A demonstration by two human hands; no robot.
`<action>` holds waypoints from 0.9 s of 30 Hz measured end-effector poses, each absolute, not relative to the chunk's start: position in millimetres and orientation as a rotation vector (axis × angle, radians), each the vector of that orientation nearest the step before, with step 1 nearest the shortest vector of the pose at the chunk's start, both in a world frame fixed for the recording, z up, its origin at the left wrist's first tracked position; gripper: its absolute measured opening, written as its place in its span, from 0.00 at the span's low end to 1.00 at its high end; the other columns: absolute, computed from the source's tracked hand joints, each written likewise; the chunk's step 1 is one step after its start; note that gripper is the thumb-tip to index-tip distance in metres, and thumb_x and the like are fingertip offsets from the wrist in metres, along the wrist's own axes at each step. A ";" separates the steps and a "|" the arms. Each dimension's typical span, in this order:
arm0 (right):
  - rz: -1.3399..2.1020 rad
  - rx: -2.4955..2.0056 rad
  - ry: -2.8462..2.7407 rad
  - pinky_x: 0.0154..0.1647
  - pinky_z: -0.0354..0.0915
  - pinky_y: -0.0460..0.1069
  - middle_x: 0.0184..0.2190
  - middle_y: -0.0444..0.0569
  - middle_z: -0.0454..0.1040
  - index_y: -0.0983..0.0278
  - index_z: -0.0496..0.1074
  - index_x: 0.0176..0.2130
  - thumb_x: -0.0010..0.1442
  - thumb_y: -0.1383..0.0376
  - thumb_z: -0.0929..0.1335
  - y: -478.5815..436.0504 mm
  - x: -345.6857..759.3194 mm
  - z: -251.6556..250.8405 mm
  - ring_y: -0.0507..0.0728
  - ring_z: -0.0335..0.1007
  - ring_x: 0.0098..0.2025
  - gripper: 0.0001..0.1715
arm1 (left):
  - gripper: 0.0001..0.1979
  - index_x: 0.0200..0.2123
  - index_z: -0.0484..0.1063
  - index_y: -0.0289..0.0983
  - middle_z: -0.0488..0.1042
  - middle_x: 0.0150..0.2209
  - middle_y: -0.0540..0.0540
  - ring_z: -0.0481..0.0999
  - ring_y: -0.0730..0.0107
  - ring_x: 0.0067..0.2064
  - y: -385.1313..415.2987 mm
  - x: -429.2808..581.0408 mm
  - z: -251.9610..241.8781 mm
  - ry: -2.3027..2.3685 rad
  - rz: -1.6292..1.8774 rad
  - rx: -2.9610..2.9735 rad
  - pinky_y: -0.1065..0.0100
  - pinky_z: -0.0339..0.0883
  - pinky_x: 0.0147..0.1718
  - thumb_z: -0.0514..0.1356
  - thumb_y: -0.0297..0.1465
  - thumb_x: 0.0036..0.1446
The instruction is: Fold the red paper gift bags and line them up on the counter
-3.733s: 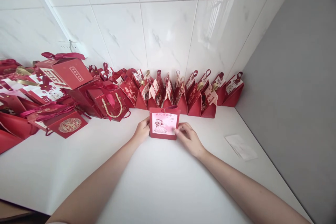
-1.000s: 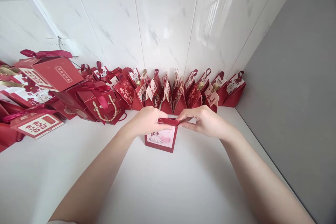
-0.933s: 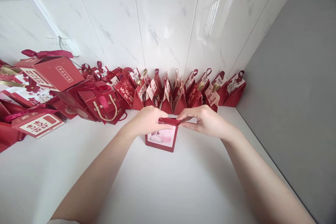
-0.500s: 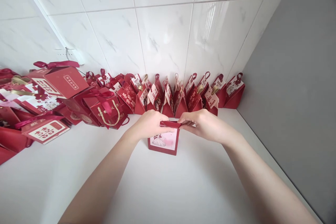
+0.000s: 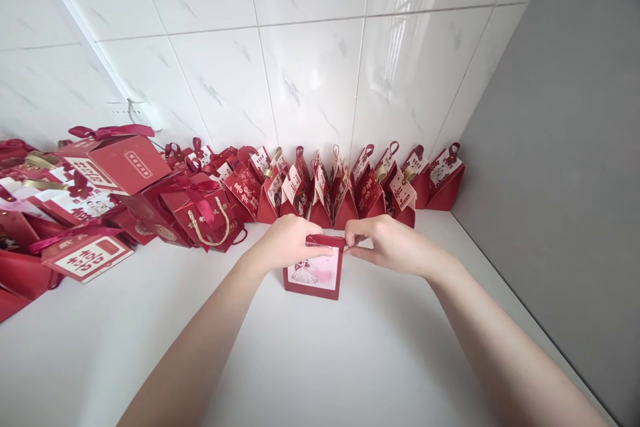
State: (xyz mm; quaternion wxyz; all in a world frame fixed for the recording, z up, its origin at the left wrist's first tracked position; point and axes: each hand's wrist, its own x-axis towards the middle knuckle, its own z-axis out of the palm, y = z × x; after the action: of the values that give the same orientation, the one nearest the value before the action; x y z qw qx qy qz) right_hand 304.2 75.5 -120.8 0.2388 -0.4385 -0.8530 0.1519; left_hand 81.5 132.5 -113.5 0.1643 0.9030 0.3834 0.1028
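A small red gift box [image 5: 314,273] stands upright on the white tabletop, its pale pink front panel printed with a figure in a gown. My left hand [image 5: 285,240] is closed on the top left part of the box, thumb in front and the other fingers behind, where they are partly hidden. At the top right corner, my right hand [image 5: 385,243] pinches the folded red upper edge between thumb and forefinger. Just behind both hands runs a row of folded red gift boxes [image 5: 345,197] with ribbon loops on top.
To the left, red gift boxes are piled up, among them a large box with a bow [image 5: 120,160] and one with a rope handle [image 5: 207,217]. Behind stands a white tiled wall [image 5: 310,80] with a power socket [image 5: 133,112]; a grey panel [image 5: 560,167] bounds the right side.
My right hand has shifted slightly right along the box's top edge, to its corner. The left hand keeps its hold, and the view has tilted a little.
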 end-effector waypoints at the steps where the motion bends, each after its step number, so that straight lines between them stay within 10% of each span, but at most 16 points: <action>1: 0.434 -1.219 -2.291 0.29 0.62 0.46 0.31 0.44 0.76 0.60 0.67 0.35 0.60 0.64 0.69 75.2 303.7 -120.1 0.53 0.71 0.29 0.04 | 0.25 0.19 0.62 0.36 0.59 0.17 0.52 0.57 0.74 0.22 132.4 81.2 -113.7 1.092 0.292 2.579 0.70 0.46 0.22 0.59 0.51 0.52; 10: 0.412 -1.252 -2.293 0.32 0.64 0.48 0.31 0.46 0.77 0.60 0.71 0.34 0.65 0.63 0.63 77.9 305.3 -122.2 0.55 0.73 0.31 0.09 | 0.12 0.40 0.75 0.38 0.78 0.39 0.48 0.76 0.67 0.39 130.8 56.0 -89.8 0.976 0.370 2.302 0.71 0.67 0.36 0.62 0.36 0.54; 27: 0.462 -1.248 -2.204 0.29 0.57 0.45 0.28 0.43 0.75 0.59 0.73 0.38 0.66 0.62 0.62 81.1 287.8 -131.1 0.51 0.64 0.27 0.11 | 0.13 0.37 0.81 0.38 0.77 0.28 0.50 0.71 0.73 0.28 136.3 57.8 -91.3 0.929 0.266 2.493 0.72 0.58 0.27 0.56 0.35 0.59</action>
State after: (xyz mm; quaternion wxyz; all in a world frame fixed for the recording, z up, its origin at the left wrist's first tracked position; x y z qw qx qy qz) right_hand 287.8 81.1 -131.1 0.2799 -0.4653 -0.8219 0.1722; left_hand 57.8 136.3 -91.3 0.2317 0.9071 0.3378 0.0969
